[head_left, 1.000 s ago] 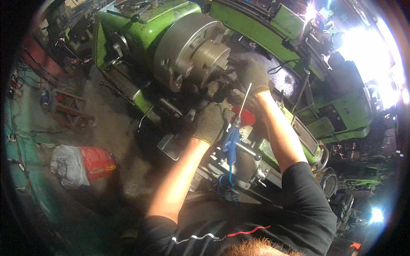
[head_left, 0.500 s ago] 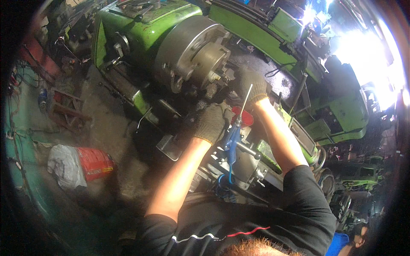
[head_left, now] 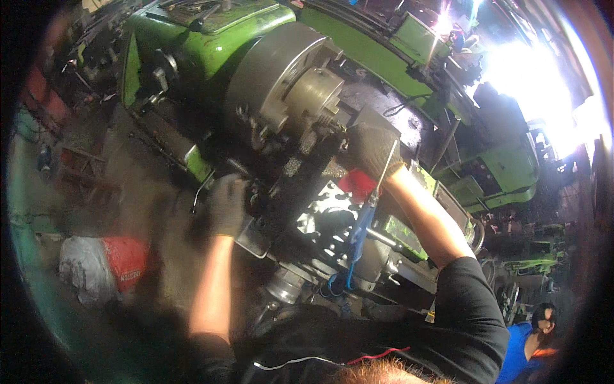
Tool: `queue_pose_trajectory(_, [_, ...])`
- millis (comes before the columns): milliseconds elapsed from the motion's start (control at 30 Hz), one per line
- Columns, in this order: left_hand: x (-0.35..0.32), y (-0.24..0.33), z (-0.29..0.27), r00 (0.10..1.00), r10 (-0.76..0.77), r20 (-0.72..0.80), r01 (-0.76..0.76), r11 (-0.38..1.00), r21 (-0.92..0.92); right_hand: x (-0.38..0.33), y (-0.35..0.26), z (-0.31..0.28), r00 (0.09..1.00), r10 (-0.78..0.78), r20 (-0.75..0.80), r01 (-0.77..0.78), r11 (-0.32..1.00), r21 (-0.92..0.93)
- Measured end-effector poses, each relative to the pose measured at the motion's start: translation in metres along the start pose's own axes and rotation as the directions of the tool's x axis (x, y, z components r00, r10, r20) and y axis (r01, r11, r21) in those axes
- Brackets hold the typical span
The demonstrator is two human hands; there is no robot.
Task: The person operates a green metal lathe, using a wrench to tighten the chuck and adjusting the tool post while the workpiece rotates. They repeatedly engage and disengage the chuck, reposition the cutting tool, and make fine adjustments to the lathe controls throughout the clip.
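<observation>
- Your gloved left hand [head_left: 225,205] grips a lever [head_left: 199,192] at the lathe's [head_left: 211,45] front.
- Your gloved right hand [head_left: 374,150], closed on the carriage, sits at 4 o'clock, just beside the chuck [head_left: 281,83].
- The screwdriver [head_left: 363,221] runs 1-to-7, nearer your right.

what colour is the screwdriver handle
Blue; the screwdriver shows in the head view, by the right hand.

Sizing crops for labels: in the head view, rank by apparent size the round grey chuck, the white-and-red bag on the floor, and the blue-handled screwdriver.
1. Round grey chuck, clearly largest.
2. White-and-red bag.
3. Blue-handled screwdriver, long but thin; it is nearer the camera, so true size is unsure.
</observation>
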State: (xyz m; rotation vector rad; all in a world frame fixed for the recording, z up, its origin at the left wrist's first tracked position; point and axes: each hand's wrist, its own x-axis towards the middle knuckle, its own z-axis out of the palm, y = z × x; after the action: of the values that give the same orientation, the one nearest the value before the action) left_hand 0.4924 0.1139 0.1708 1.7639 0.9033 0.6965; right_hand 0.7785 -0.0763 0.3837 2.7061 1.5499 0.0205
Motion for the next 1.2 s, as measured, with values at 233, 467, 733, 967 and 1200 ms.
queue_pose_trajectory(233, [0.072,-0.342,-0.019,0.984,-0.144,-0.108,0.166,0.497,0.852,0.007,-0.003,0.013,0.999,-0.048,0.019,0.049,0.996,-0.073])
queue_pose_trajectory(467, [0.100,-0.412,-0.027,0.691,-0.621,0.369,0.339,0.730,0.594,0.003,-0.011,0.040,0.994,0.080,0.074,-0.059,0.965,-0.255])
queue_pose_trajectory(733, [0.077,-0.440,-0.013,0.741,-0.671,0.036,0.632,0.678,-0.376,0.028,0.065,0.005,0.954,0.028,-0.299,-0.128,0.939,-0.320])
queue_pose_trajectory(967, [0.120,-0.307,-0.051,0.949,-0.300,0.099,0.314,0.856,-0.411,0.095,0.169,0.053,0.987,-0.147,-0.068,0.154,0.982,0.111])
queue_pose_trajectory(1200, [0.083,-0.164,-0.030,0.918,-0.344,-0.197,0.396,0.816,0.421,0.133,0.161,0.100,0.996,0.089,0.029,-0.092,0.984,0.151])
